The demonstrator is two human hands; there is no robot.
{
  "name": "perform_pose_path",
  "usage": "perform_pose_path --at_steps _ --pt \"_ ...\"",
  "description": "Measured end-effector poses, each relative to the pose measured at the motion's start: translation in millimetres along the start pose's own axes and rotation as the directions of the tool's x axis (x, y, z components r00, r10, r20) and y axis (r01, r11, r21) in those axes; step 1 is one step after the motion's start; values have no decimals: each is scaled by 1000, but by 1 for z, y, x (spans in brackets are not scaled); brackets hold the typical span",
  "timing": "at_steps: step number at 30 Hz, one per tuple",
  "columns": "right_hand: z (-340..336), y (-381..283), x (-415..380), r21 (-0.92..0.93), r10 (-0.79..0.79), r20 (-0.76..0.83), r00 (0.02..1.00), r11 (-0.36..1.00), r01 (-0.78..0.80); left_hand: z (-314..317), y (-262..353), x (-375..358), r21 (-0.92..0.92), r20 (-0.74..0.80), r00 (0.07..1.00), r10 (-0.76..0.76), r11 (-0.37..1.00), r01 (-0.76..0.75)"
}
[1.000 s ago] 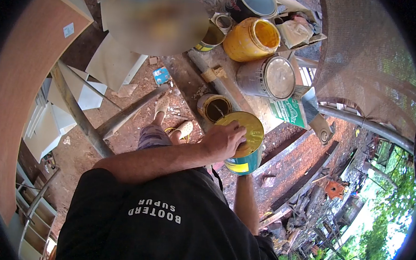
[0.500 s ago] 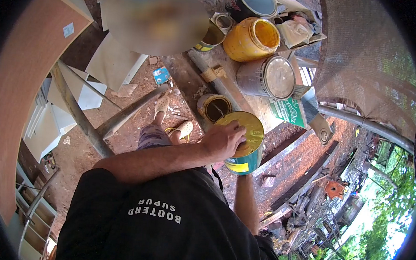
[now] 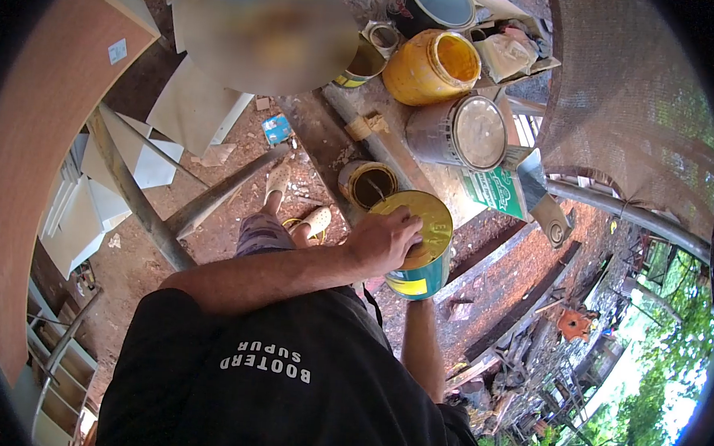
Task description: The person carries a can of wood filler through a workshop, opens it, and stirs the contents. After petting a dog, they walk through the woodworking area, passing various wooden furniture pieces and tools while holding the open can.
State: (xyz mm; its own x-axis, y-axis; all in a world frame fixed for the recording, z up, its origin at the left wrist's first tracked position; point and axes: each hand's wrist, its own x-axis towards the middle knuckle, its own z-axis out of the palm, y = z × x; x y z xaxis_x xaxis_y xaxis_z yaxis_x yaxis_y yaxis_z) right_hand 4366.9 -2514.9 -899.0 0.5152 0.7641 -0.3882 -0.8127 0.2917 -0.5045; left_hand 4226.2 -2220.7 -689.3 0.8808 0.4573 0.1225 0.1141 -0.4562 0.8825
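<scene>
A large metal can (image 3: 424,279), green and yellow on its side with a gold round end, is tilted in front of me. My left hand (image 3: 384,241) lies over that gold end with its fingers curled on it. My right forearm (image 3: 425,340) reaches up to the can's near side, and the hand there is hidden behind it. From the can's far rim a thin stream (image 3: 380,189) runs down into a smaller open can (image 3: 346,179), whose inside looks dark brown. That smaller can stands on the workbench (image 3: 305,131).
A stained yellow jar (image 3: 409,72), a lidded grey bucket (image 3: 436,134) and a dark bucket with pale blue inside (image 3: 443,5) stand farther back. A green-and-white packet (image 3: 500,190) lies at right. Wooden poles (image 3: 137,183) and pale boards (image 3: 193,105) are at left.
</scene>
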Motion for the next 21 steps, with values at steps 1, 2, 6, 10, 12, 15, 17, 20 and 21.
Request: perform_pose_path --at_steps 1,2,6,10,12,15,17,20,21 --pt "1 0 0 -12 -3 -5 1000 1000 3 0 0 0 -1 -1 1000 0 1000 0" --pt "2 3 1 -27 -8 -16 1000 1000 8 0 0 0 -3 -1 1000 0 1000 0" --pt "6 2 1 -41 0 -14 1000 999 -1 0 0 0 1 3 1000 0 1000 0" --pt "10 0 1 -52 7 -3 1000 999 -7 0 0 0 12 -7 1000 13 1000 -13" --pt "12 -2 2 -49 14 5 1000 999 -13 0 0 0 5 -9 1000 13 1000 -13" --pt "15 -3 3 0 21 10 1000 1000 -21 -1 1 0 7 -1 1000 4 1000 -4" --pt "16 -1 3 -14 20 -5 1000 1000 -20 -1 1 0 10 1 1000 2 1000 -2" --pt "15 4 0 -112 -59 -90 994 992 49 0 0 0 10 -1 1000 6 1000 -6" --pt "13 6 -1 -160 -101 -125 987 984 81 0 0 1 8 2 1000 5 1000 -5"
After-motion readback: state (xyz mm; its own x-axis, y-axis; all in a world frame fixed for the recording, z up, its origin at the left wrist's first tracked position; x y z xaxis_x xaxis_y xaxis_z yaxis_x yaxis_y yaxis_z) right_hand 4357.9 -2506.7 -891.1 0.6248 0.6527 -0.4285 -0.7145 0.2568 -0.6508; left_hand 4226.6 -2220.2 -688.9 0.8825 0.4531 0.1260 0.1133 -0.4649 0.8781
